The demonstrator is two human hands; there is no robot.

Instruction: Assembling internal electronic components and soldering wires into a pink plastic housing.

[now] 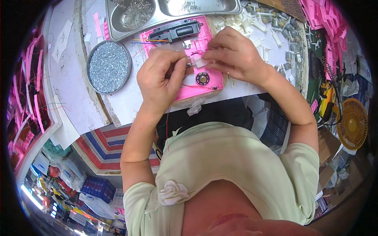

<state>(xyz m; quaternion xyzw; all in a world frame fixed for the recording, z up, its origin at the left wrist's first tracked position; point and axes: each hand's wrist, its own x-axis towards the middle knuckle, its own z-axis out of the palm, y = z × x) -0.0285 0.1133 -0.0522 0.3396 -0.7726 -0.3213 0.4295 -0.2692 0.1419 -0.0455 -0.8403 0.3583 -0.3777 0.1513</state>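
Note:
A pink plastic toy housing (189, 93) lies on the table before me, with a black plastic unit (185, 31) across its far part and a round black speaker (202, 79) in its near part. Over its middle, a small white plastic part (199, 62) sits between my two hands. My right hand (238, 55) comes from the right, its fingers closed on that white part's edge. From the left, my left hand (161, 74) pinches thumb to forefinger beside a small metallic piece (189, 63); what lies inside the pinch is mostly hidden. Thin wires run across the housing.
Left of the housing stands a round dish of small screws (109, 67). A steel compartment tray (157, 17) holds springs at the back. White plastic pieces (256, 23) and small motors (291, 37) lie heaped at the right. A yellow fan (352, 124) is farther right.

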